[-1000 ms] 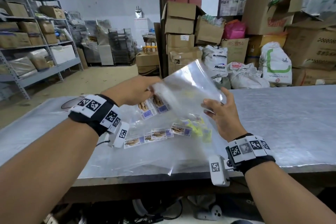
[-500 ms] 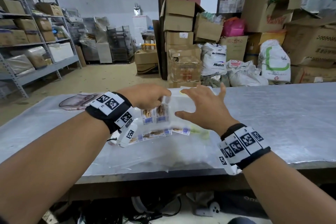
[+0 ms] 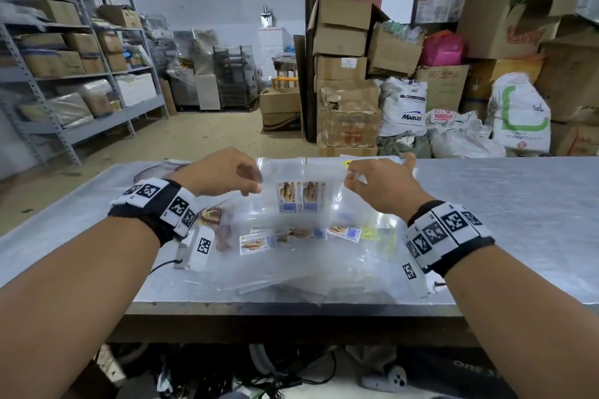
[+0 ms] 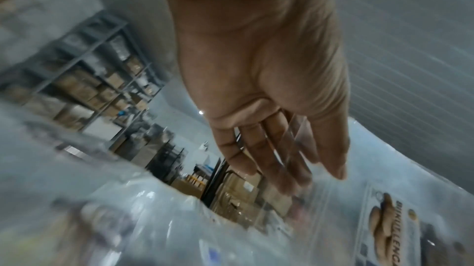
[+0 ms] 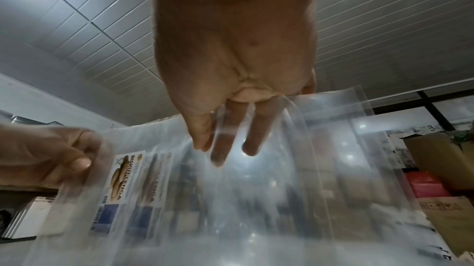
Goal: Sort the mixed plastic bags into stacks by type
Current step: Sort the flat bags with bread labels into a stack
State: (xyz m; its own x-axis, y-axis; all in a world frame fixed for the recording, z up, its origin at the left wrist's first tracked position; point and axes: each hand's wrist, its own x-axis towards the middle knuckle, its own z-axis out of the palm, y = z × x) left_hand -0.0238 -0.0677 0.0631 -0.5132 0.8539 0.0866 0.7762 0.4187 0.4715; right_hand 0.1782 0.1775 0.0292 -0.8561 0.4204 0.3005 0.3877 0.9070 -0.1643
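Clear plastic bag (image 3: 301, 185) with two biscuit labels, held taut above the pile (image 3: 291, 256) near the bench's (image 3: 518, 220) front edge: left hand (image 3: 223, 172) and right hand (image 3: 379, 185) each pinch a side, so its type reads before stacking.

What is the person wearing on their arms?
Bare forearms, no sleeves. Each wrist has a black band carrying white blocks printed with black square codes. A small white box with another code hangs under each wrist, the left one with a thin dark cable.

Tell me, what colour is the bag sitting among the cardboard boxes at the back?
Bright pink. The pink bag shows best in the head view, right of the stacked boxes.
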